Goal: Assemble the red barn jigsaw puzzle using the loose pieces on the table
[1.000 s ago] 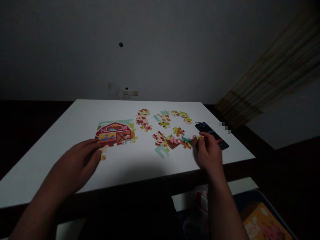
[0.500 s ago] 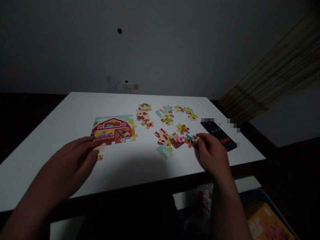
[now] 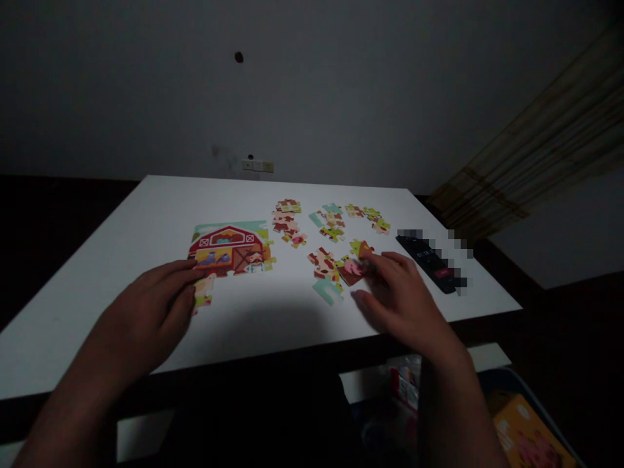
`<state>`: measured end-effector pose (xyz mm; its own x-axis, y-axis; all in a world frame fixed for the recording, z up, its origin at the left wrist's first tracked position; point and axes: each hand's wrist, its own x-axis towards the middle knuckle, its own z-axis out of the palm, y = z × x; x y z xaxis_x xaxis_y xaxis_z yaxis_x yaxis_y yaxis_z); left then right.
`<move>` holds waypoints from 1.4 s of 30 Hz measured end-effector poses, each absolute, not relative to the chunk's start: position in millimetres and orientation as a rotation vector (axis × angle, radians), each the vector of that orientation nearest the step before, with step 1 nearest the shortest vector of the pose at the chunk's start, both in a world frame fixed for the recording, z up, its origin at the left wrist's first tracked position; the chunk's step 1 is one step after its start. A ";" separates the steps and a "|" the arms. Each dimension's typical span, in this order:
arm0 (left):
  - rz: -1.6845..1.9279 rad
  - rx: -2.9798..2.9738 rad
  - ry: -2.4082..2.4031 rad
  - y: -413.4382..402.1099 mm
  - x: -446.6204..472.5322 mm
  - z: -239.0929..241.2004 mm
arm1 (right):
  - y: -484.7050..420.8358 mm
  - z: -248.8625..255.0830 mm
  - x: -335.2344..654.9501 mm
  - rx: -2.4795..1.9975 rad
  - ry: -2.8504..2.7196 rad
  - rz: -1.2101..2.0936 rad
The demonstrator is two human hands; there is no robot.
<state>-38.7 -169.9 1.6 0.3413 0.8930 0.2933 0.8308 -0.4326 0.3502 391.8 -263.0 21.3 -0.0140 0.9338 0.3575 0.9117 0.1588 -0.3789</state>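
A partly joined jigsaw puzzle (image 3: 229, 250) with a red barn and a figure lies flat on the left. My left hand (image 3: 146, 318) is at its lower left corner, fingers and thumb closed around the left side of a puzzle piece (image 3: 203, 290) that sits against the puzzle's lower edge. My right hand (image 3: 402, 296) is over the loose pieces, thumb spread from the fingers. Its fingertips reach the right edge of a pink pig piece (image 3: 350, 268). A brown-patched piece (image 3: 322, 261) and a pale teal piece (image 3: 327, 290) lie to the left of that hand.
Further loose pieces (image 3: 287, 221) lie towards the back of the white table (image 3: 121, 221). A black phone (image 3: 426, 260) is right of my right hand. Below the front edge stands a bin holding an orange box (image 3: 529, 432).
My right hand has moved left from a piece with teal on it to the pig piece, its thumb now spread. My left hand stays at the puzzle's corner. The view has shifted slightly.
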 end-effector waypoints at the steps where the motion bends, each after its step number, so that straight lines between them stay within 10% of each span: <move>1: 0.679 2.462 1.582 -169.9 -39.1 1.5 | -260.1 22.5 387.4 -1.745 -1.949 0.104; 42: 0.764 2.144 1.469 -171.8 -48.5 5.2 | -268.8 0.5 117.3 -1.516 -1.883 0.199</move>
<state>-48.5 -171.8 5.2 0.2875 0.9369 0.1988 0.7005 -0.3472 0.6235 117.3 -268.8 0.5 -0.0692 0.9049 0.4199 0.7973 0.3032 -0.5220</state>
